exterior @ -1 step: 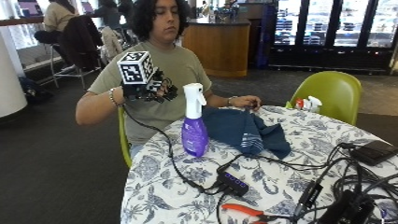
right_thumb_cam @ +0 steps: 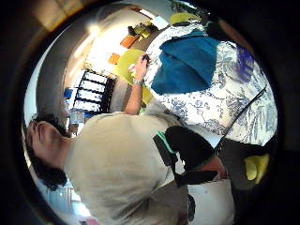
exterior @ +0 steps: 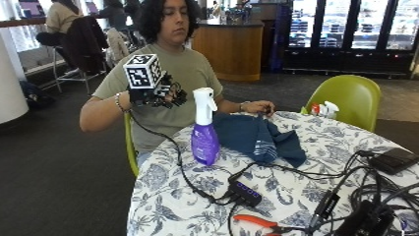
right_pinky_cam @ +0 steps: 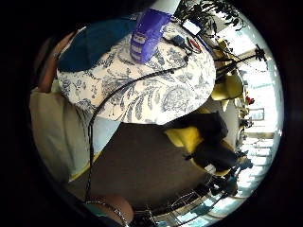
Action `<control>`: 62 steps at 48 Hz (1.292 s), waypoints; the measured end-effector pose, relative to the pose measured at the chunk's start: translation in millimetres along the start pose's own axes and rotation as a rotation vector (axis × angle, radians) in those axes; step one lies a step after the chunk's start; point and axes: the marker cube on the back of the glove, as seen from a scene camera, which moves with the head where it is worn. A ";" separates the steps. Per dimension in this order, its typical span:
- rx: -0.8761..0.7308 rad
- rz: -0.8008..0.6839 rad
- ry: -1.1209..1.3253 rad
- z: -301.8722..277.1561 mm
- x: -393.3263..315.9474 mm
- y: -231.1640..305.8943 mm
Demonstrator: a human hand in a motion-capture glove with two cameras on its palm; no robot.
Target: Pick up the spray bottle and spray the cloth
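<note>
I judge the step in hand to be the reach for the bottle, not yet the grasp. My black-gloved right hand (exterior: 155, 94) hangs in the air in front of my chest, raised above the surface and holding nothing; from the outside view I cannot tell how far its fingers are curled, since the glove's fittings hide them.

The purple plastic spray bottle with a white trigger head (exterior: 205, 129) stands upright on the round surface covered with a blue-and-white floral cloth (exterior: 275, 196), near the edge closest to me. It is just beside my fingers, lower and further over the surface, apart from them. The dark blue folded cloth (exterior: 256, 136) lies right behind the bottle, with my bare left hand (exterior: 260, 107) resting at its far edge.

To do this well, I should come down at the bottle's narrow neck below the trigger, wrap round it before lifting, and keep the nozzle turned towards the cloth. A black cable (exterior: 177, 162) trails past the bottle's base; I would lift clear of it.
</note>
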 end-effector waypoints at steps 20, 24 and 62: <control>0.024 0.083 -0.014 3.4 -1.2 24.0; 0.052 0.109 -0.035 2.8 0.5 22.5; 0.681 0.542 -0.966 43.9 112.7 -110.5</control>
